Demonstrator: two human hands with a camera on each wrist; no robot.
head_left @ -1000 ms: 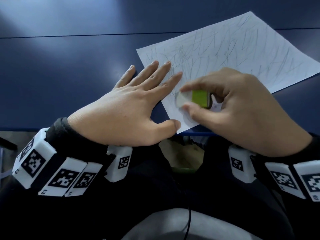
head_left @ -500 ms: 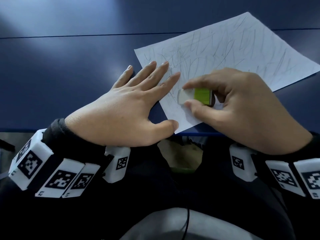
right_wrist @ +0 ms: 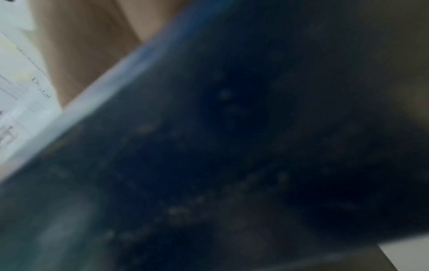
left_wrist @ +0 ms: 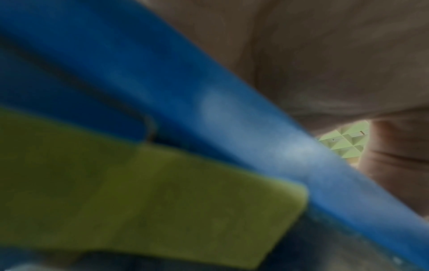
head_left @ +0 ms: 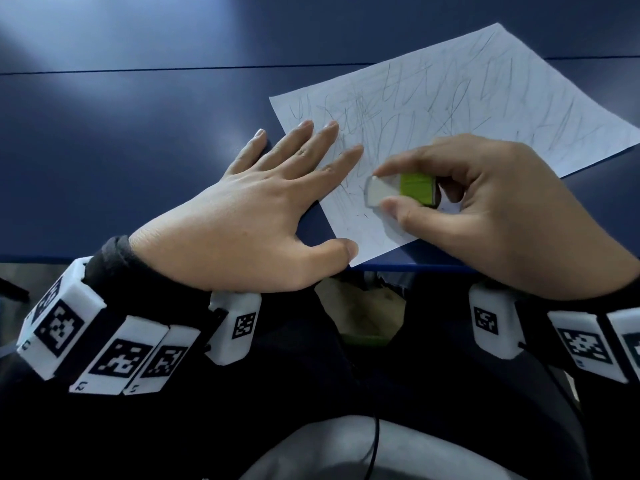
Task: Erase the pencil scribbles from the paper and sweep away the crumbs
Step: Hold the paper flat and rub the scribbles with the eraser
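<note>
1. A white sheet of paper [head_left: 450, 109], covered in grey pencil scribbles [head_left: 408, 98], lay skewed on a dark blue table [head_left: 121, 133], its nearest corner reaching the table's near edge.
2. The left hand [head_left: 249, 216] lay flat with straight, spread fingers, palm down, at the paper's left edge: the index, middle and ring fingertips rested on the sheet, the little finger lay on the table just beside it, and the thumb touched the paper's near corner.
3. The right hand [head_left: 491, 216] was over the paper's near part, its thumb and index finger curled around a white eraser [head_left: 381, 192] in a green sleeve [head_left: 417, 188].
4. The eraser's bare white end pointed toward the left hand and appeared to touch the paper, though actual contact could not be confirmed from the head view.
5. A few short dark flecks [head_left: 360, 213] lay on the paper just nearer than the eraser; they may have been crumbs or pencil marks.
6. Both wrists, nearer than the paper and past the table's edge, wore white blocks with black-and-white markers [head_left: 121, 355] over dark sleeves [head_left: 114, 258].
7. The two wrist views were blurred, showing mostly the blue table edge [left_wrist: 232, 110].
</note>
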